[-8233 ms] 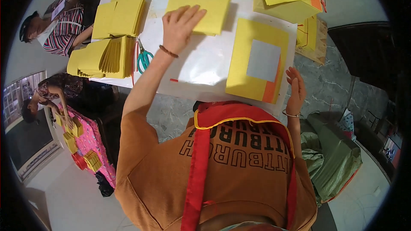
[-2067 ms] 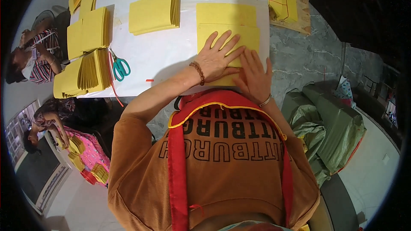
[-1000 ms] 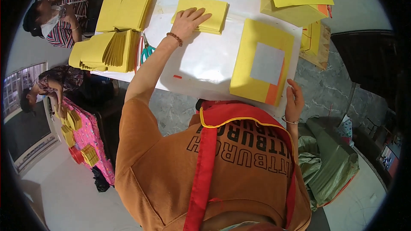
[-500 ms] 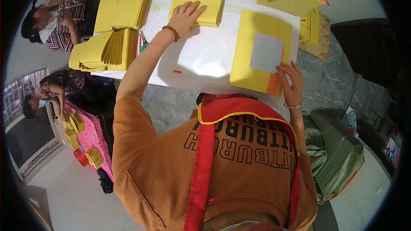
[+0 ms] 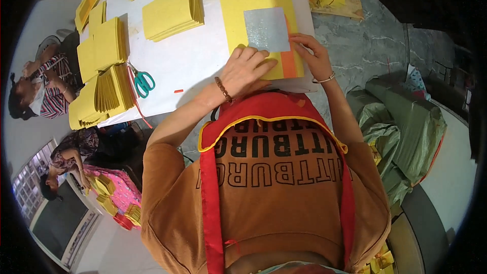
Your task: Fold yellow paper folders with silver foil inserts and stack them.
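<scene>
In front of me on the table lies a yellow sheet or stack of joss paper (image 5: 231, 12), with a silver-grey square (image 5: 266, 28) and an orange strip (image 5: 288, 65) on its right side. My left hand (image 5: 248, 66) rests on its lower left part, fingers stretched out and fingertips by the square's lower edge. At the right, my right hand (image 5: 313, 55) has its thumb and index finger closed together at the edge beside the square and the strip. What exactly lies between these fingertips is hard to see. A stacked yellow paper bundle (image 5: 170, 12) sits farther left.
Green-handled scissors (image 5: 144, 83) lie by fanned yellow paper stacks (image 5: 114, 89) at the table's left edge. A small red piece (image 5: 178, 91) is on the white tabletop (image 5: 167, 63). Green wrapped bundles (image 5: 401, 122) stand at right. Two people sit at the left.
My left hand has left the stacked yellow bundle and come down right onto the joss paper. My right fingers have drawn together at its right edge. The whole view has shifted and turned.
</scene>
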The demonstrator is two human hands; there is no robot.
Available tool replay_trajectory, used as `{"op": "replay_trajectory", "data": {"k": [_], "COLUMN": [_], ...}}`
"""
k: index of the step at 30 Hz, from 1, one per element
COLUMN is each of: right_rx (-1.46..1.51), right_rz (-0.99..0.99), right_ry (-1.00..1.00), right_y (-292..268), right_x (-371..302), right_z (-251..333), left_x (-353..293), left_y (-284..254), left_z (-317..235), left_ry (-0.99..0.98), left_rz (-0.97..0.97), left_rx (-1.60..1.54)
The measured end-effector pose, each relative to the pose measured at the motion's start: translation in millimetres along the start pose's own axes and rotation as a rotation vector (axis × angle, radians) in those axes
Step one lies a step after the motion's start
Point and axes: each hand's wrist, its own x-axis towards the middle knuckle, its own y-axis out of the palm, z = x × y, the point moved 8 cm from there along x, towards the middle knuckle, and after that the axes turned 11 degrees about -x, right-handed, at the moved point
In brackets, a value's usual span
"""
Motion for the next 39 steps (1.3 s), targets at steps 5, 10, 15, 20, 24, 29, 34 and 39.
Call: {"op": "replay_trajectory", "data": {"k": [5,10,15,20,24,29,34,39], "right_rx": [0.202,0.261,0.289,0.247,0.239,0.249,0.281,0.193], "right_rz": [0.046,0.045,-0.064,-0.073,-0.087,-0.085,-0.08,-0.07], "right_ry": [0.072,0.142,-0.043,-0.002,0.04,0.035,0.044,0.022], "right_y": [1.4,2.2,-2.6,0.1,-1.0,-0.1,2.6,-0.8], "right_x": [0.1,-0.1,0.0,2.3,0.3,-2.3,-4.1,-7.6], "right_z": [-10.1,-14.2,-3.0,2.4,-1.4,-2.2,-3.5,-5.3], "left_x": [0.6,6.2,-0.9,-5.1,-7.0,-7.5,-5.7,-4.2], "left_y": [-0.1,-4.2,-0.5,4.5,7.1,9.3,8.0,5.5], "left_z": [11.8,-2.3,-0.8,-0.3,0.1,-2.9,-9.2,-9.4], "left_ry": [0.005,-0.019,0.004,0.018,0.026,0.053,0.064,0.023], "left_rz": [0.008,-0.023,-0.092,-0.112,-0.087,-0.084,-0.068,-0.118], "left_rx": [-0.068,-0.128,-0.058,-0.056,-0.035,-0.028,0.004,0.056]}}
